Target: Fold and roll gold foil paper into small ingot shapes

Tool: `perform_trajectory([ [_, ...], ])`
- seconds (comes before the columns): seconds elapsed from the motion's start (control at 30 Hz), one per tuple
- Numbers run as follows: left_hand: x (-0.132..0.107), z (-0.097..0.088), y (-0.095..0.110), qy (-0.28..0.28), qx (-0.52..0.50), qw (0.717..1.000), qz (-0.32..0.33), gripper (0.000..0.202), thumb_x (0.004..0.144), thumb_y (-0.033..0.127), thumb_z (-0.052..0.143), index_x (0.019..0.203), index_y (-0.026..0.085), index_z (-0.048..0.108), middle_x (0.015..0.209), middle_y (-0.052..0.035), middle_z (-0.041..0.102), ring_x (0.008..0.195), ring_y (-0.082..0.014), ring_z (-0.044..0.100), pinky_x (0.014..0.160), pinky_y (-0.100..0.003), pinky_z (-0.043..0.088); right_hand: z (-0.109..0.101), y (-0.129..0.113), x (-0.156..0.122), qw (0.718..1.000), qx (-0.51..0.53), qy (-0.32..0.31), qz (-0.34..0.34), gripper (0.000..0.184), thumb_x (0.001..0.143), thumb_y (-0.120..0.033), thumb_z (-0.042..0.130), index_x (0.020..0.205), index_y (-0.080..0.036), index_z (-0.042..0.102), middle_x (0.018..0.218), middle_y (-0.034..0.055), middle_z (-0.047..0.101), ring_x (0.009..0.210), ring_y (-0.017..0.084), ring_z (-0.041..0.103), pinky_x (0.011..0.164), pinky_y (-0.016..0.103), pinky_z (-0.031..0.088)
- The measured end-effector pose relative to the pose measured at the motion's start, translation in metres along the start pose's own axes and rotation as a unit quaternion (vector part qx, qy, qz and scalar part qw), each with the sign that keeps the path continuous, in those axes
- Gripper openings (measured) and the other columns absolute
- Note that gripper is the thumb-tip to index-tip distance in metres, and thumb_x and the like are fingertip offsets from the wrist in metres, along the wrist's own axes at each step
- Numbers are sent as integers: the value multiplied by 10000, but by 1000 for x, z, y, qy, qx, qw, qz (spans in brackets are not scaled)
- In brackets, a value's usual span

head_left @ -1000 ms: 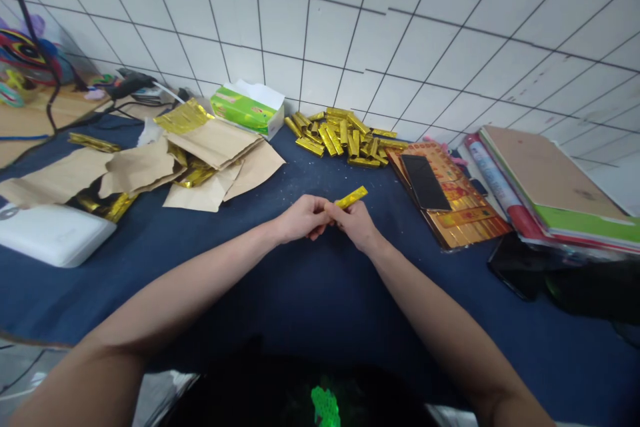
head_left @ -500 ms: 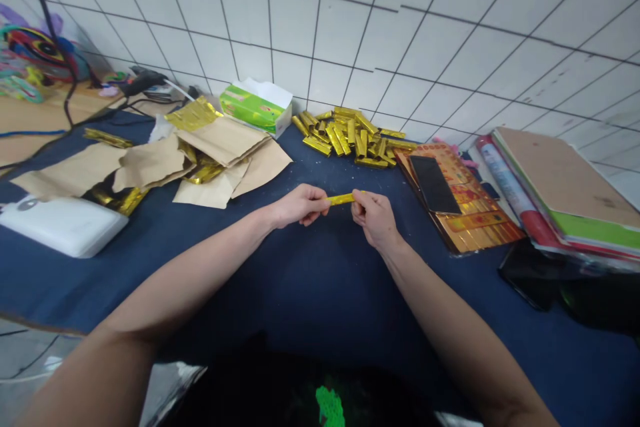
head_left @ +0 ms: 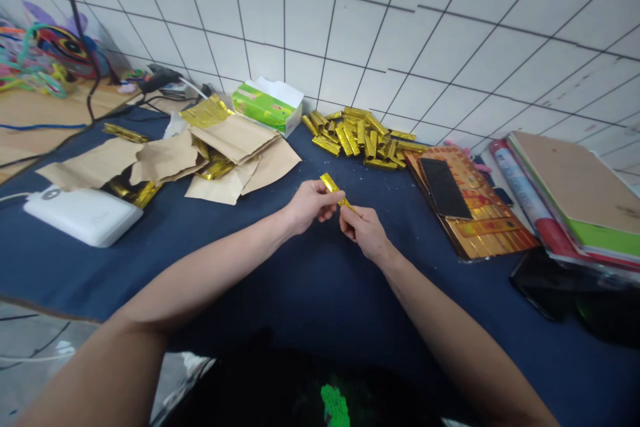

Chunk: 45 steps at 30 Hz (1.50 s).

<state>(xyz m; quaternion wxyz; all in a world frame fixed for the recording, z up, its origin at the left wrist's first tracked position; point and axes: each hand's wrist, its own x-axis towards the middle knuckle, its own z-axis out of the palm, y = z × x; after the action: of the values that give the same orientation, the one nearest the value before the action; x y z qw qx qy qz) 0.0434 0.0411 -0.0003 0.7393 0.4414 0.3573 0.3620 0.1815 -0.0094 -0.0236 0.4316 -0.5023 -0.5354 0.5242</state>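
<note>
A short gold foil stick (head_left: 334, 191) is held tilted between my hands, its far end sticking up past my left hand (head_left: 311, 207). My right hand (head_left: 365, 232) pinches its lower end. Beyond my hands lies a heap of several similar gold sticks (head_left: 359, 140) on the dark blue cloth (head_left: 260, 280). To the left are torn brown paper sheets (head_left: 235, 147), with a crumpled gold foil sheet (head_left: 207, 111) at their back edge. Neither hand touches the heap or the paper.
A green tissue box (head_left: 267, 107) stands by the white tile wall (head_left: 400, 27). A white power bank (head_left: 83, 215) lies at left. At right, a black phone (head_left: 443, 188) rests on gold-printed paper (head_left: 493, 227), beside stacked folders (head_left: 575, 193). Cables and colourful items sit at back left.
The gold stick has turned from nearly level to tilted, with its far end raised. My hands have come closer together. The view has shifted slightly.
</note>
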Motion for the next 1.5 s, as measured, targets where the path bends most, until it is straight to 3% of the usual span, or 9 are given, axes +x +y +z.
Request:
perform_trajectory([
  [0.23, 8, -17, 12, 17, -21, 1000, 3, 262, 704, 251, 657, 569, 145, 459, 428, 39, 537, 308, -48, 449, 300, -148, 275, -2, -5, 1, 999, 44, -8, 9, 442, 785, -447, 517, 446, -168, 463, 402, -52, 374, 344, 44, 292, 342, 214, 169],
  [0.43, 8, -25, 11, -53, 73, 996, -17, 228, 779, 282, 572, 630, 110, 565, 443, 6, 558, 316, -54, 469, 305, -150, 291, -11, -3, 8, 990, 85, 108, -22, 412, 789, -428, 517, 468, -187, 423, 365, -65, 344, 323, 47, 262, 339, 217, 147],
  [0.57, 3, -21, 9, -142, 151, 976, -59, 217, 760, 276, 594, 617, 114, 572, 415, 22, 528, 305, -43, 447, 317, -142, 309, -16, -1, 13, 975, 96, 190, -69, 404, 781, -394, 542, 463, -196, 392, 357, -68, 335, 326, 49, 258, 346, 223, 157],
  [0.7, 0, -18, 9, -209, 182, 955, -108, 227, 771, 295, 585, 640, 109, 579, 452, 8, 546, 344, -51, 487, 341, -141, 343, -18, -1, 14, 973, 90, 200, -69, 424, 774, -407, 546, 450, -204, 364, 342, -71, 314, 318, 51, 246, 346, 228, 153],
  [0.83, 1, -17, 7, -188, 179, 963, -76, 226, 797, 325, 564, 711, 117, 572, 503, 15, 552, 380, -47, 501, 357, -136, 351, -21, -1, 15, 982, 79, 163, -52, 433, 765, -428, 555, 446, -204, 366, 338, -72, 311, 312, 49, 238, 340, 227, 145],
  [1.03, 0, -3, -3, -81, 196, 977, -7, 200, 852, 218, 462, 673, 139, 505, 423, 68, 459, 306, -29, 394, 314, -131, 279, -16, 1, 12, 990, 51, 124, -50, 472, 770, -538, 519, 466, -193, 415, 376, -70, 324, 329, 48, 253, 342, 223, 150],
  [1.17, -6, 7, -7, -104, 247, 964, 3, 201, 840, 169, 459, 641, 143, 481, 439, 73, 458, 314, -18, 397, 326, -124, 275, -7, 3, 9, 998, 7, 60, -33, 445, 692, -506, 630, 463, -190, 415, 385, -80, 314, 351, 43, 235, 358, 221, 170],
  [1.37, -5, 2, -3, -126, 239, 963, -7, 226, 858, 213, 442, 645, 148, 479, 412, 86, 408, 301, -13, 344, 325, -127, 235, -19, -2, 13, 987, 55, 150, -37, 463, 711, -454, 618, 419, -194, 369, 370, -76, 302, 339, 39, 223, 352, 227, 135],
  [1.5, -1, -5, 0, -123, 251, 960, -11, 224, 856, 217, 442, 646, 151, 481, 409, 84, 402, 301, -18, 342, 328, -135, 233, -26, -6, 15, 983, 84, 160, -35, 446, 713, -432, 614, 424, -195, 372, 368, -79, 300, 322, 34, 217, 349, 228, 118],
])
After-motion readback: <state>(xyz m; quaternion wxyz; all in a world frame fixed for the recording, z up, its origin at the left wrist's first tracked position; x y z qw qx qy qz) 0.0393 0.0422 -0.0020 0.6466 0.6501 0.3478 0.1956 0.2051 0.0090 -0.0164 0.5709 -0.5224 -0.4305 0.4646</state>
